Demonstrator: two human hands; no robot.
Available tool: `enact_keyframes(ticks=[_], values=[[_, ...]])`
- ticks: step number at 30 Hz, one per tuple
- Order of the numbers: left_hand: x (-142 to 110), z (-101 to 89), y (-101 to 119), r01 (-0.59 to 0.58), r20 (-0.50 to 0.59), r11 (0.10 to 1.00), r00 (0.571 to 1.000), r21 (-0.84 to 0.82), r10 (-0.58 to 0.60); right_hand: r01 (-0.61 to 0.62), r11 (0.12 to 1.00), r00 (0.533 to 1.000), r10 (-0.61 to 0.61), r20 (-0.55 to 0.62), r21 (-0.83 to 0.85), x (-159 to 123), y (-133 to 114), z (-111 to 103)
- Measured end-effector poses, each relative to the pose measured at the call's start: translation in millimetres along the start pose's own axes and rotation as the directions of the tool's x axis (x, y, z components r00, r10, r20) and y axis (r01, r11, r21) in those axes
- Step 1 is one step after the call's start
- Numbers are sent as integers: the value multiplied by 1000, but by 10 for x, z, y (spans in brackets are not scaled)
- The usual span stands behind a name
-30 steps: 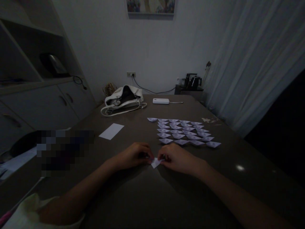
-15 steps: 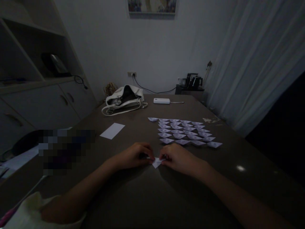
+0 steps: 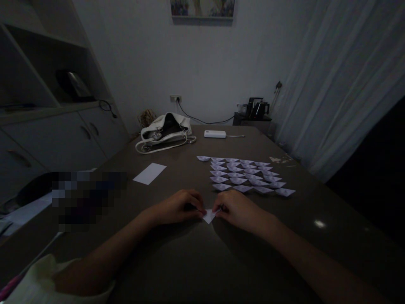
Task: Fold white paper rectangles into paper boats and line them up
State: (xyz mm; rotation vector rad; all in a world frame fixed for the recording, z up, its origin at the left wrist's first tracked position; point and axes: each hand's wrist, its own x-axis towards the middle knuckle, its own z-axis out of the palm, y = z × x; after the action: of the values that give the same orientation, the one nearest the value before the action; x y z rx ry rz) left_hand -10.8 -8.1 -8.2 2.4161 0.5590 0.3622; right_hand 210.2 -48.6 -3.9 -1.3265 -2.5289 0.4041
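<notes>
A small folded piece of white paper (image 3: pixel 209 216) lies between my two hands near the middle of the table, one corner pointing toward me. My left hand (image 3: pixel 182 207) pinches its left side between thumb and fingers. On the opposite side, my right hand (image 3: pixel 234 210) pinches the paper in the same way. My fingers cover both outer ends of it. Just beyond my right hand stand several rows of folded paper boats (image 3: pixel 242 179). A flat white sheet of paper (image 3: pixel 149 173) rests to the left, past my left hand.
Toward the back of the brown table (image 3: pixel 190 261) sit a white handbag (image 3: pixel 167 131) and a white power bank (image 3: pixel 215 134) with a short cable. A blurred-out patch and loose papers (image 3: pixel 30 209) occupy the left edge. A curtain (image 3: pixel 303 105) hangs at right.
The upper folded edge of the paper looks flatter, and more of its pointed part shows between my fingers. Both hands have barely shifted.
</notes>
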Motion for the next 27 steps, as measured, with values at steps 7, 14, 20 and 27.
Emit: enact_keyframes(ticks=[7, 14, 20, 27], values=[[-5, 17, -21, -1, 11, 1000, 1000, 17, 1, 2, 999, 1000, -3, -20, -47, -28, -7, -33], [-10, 11, -11, 8, 15, 1000, 1000, 20, -9, -8, 998, 1000, 7, -12, -63, -13, -7, -49], [-16, 8, 9, 10, 26, 999, 1000, 53, -11, -37, 997, 999, 35, -34, -68, -1, 25, -20], [-21, 20, 0, -10, 40, 997, 999, 77, 7, -77, 993, 997, 74, -39, -94, 30, 49, -2]])
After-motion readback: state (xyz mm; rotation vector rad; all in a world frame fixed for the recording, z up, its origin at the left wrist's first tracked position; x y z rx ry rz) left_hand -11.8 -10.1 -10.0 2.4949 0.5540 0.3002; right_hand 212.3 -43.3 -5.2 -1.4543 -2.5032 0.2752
